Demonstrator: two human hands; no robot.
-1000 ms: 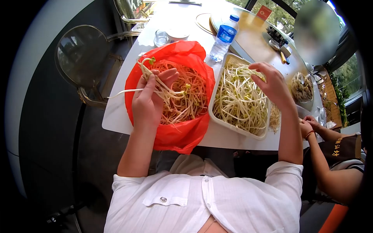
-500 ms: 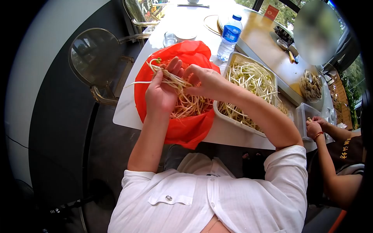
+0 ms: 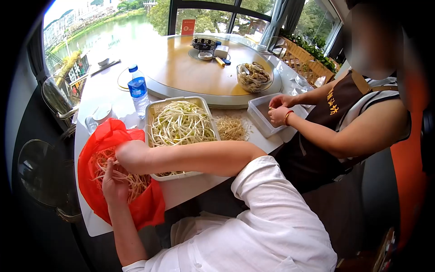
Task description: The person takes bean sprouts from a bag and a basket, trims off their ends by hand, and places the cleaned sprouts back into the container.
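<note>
My left hand (image 3: 114,185) is over the red plastic bag (image 3: 152,206), thumb raised, closed around a few pale bean sprouts (image 3: 121,174). Close beside it is my right hand (image 3: 131,156), reaching across into the bag's mouth; it is smeared by motion and its fingers are hidden. More sprouts lie in a tangle inside the bag. A cream plastic basket (image 3: 209,111) heaped with long white sprouts stands just right of the bag, under my right forearm.
A water bottle (image 3: 138,93) stands behind the bag. Right of the basket is a pile of thin trimmings (image 3: 232,128), then a clear plastic tub (image 3: 263,119). A co-worker's hands (image 3: 280,111) are over the tub. A turntable (image 3: 181,68) carries a bowl (image 3: 254,78).
The head view has swung right, so the bag now sits farther left and more of the co-worker shows. My right hand has moved lower, into the bag's mouth.
</note>
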